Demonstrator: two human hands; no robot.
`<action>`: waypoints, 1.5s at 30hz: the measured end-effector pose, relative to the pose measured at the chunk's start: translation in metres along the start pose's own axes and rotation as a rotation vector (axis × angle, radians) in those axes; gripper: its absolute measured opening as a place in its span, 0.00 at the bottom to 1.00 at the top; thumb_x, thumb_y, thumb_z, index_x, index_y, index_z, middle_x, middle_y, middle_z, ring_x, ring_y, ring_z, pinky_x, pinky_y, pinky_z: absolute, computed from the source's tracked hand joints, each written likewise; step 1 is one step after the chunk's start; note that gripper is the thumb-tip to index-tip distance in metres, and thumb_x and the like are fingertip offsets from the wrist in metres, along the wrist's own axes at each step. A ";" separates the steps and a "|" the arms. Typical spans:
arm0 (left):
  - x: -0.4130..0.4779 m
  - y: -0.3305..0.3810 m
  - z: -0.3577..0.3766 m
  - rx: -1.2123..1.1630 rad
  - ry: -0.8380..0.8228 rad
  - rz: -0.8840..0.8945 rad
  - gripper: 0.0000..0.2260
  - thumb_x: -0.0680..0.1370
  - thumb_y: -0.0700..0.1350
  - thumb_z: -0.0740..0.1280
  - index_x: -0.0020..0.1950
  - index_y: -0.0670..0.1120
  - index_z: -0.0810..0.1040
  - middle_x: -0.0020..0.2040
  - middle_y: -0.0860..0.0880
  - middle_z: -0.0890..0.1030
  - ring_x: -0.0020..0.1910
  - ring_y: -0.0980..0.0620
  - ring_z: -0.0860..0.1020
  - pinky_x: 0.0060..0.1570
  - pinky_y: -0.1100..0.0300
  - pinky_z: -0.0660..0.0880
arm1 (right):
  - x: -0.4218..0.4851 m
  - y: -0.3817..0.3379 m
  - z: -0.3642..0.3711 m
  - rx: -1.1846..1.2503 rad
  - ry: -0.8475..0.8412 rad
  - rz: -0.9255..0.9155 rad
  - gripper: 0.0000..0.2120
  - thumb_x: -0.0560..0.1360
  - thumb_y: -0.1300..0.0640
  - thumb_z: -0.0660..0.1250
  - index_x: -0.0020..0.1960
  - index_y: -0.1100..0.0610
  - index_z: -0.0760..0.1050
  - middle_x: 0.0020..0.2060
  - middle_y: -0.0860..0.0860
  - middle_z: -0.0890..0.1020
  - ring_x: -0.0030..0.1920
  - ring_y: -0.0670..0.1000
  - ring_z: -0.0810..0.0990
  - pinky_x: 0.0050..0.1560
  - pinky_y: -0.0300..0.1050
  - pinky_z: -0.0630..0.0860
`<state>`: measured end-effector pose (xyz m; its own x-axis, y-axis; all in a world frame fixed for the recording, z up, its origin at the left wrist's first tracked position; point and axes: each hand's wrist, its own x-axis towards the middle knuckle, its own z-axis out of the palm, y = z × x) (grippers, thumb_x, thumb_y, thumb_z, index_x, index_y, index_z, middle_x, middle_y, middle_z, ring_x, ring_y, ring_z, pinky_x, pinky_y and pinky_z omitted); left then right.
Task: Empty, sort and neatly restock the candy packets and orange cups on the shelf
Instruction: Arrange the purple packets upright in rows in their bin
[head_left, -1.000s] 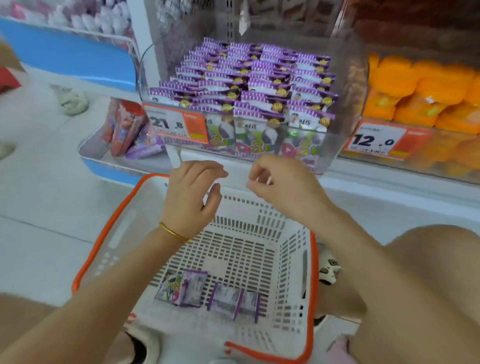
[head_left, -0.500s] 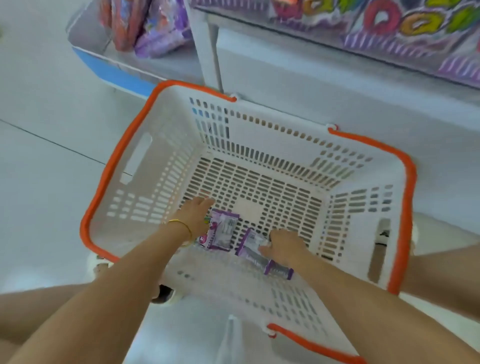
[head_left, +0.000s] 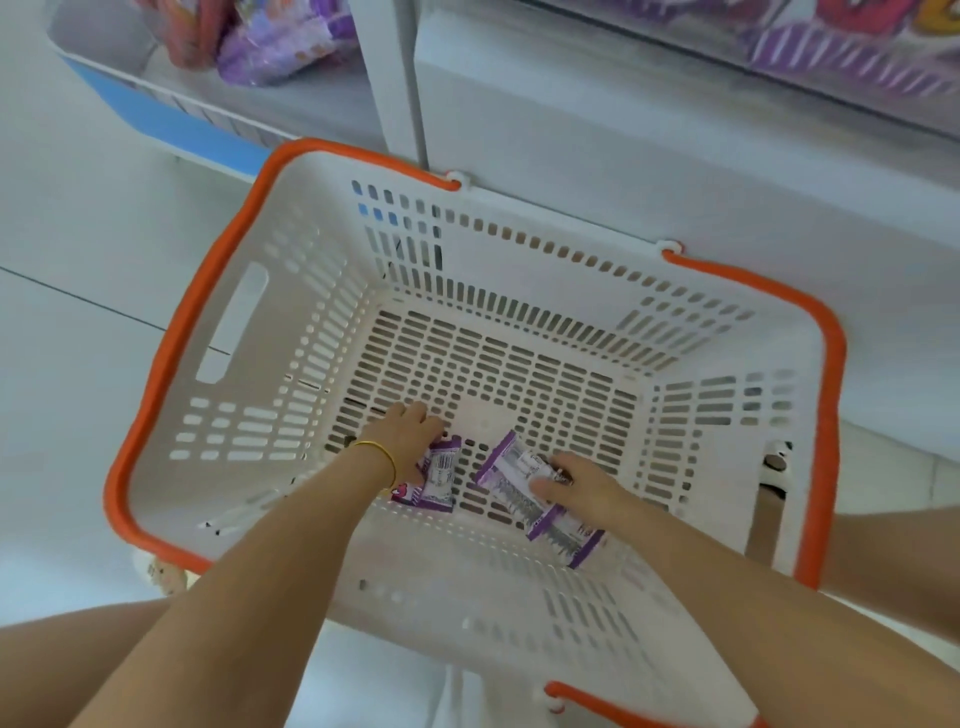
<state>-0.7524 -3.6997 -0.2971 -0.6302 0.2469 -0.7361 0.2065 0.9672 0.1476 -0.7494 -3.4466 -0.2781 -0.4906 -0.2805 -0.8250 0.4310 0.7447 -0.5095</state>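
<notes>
Candy packets (head_left: 441, 475) lie on basket (head_left: 171, 364) floor; left hand (head_left: 402, 439) grips one; right hand (head_left: 582, 488) pinches another.

No wording can be read. By the basket's (head_left: 171, 364) near wall, the purple candy packet (head_left: 439, 478) bears a barcode (head_left: 444, 460), digits illegible; print on the second packet (head_left: 511, 475) and large letters on the shelf packets (head_left: 831, 52) are blurred

Room is left above and ahead of both grips, over the basket floor (head_left: 493, 364). Narrow gap is kept between single packet (head_left: 441, 475) under left hand (head_left: 402, 441) and packet pair (head_left: 509, 475) under right hand (head_left: 587, 491). Sideways travel is blocked by basket walls (head_left: 249, 415)
</notes>
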 end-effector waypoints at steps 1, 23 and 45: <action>-0.003 0.001 -0.001 -0.046 -0.001 -0.002 0.25 0.72 0.46 0.72 0.65 0.47 0.65 0.62 0.46 0.69 0.60 0.44 0.70 0.58 0.53 0.72 | -0.003 -0.002 -0.004 0.057 0.005 0.004 0.18 0.78 0.50 0.64 0.64 0.58 0.70 0.54 0.52 0.76 0.50 0.51 0.76 0.47 0.39 0.73; -0.192 0.101 -0.192 -1.350 0.531 0.104 0.05 0.75 0.42 0.69 0.49 0.50 0.76 0.38 0.48 0.82 0.34 0.48 0.78 0.31 0.60 0.76 | -0.209 -0.117 -0.099 0.961 0.013 -0.652 0.12 0.78 0.56 0.60 0.59 0.60 0.74 0.47 0.55 0.84 0.46 0.54 0.84 0.42 0.46 0.82; -0.182 0.120 -0.211 -2.162 0.373 0.046 0.21 0.73 0.28 0.56 0.61 0.42 0.75 0.42 0.41 0.79 0.36 0.46 0.76 0.31 0.58 0.78 | -0.212 -0.099 -0.100 0.065 0.356 -1.021 0.17 0.74 0.35 0.62 0.56 0.44 0.77 0.67 0.37 0.72 0.67 0.44 0.72 0.64 0.41 0.69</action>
<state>-0.7705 -3.6162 -0.0061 -0.7799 0.0054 -0.6258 -0.5276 -0.5437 0.6528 -0.7637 -3.4001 -0.0285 -0.8279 -0.5501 0.1092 -0.2715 0.2227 -0.9363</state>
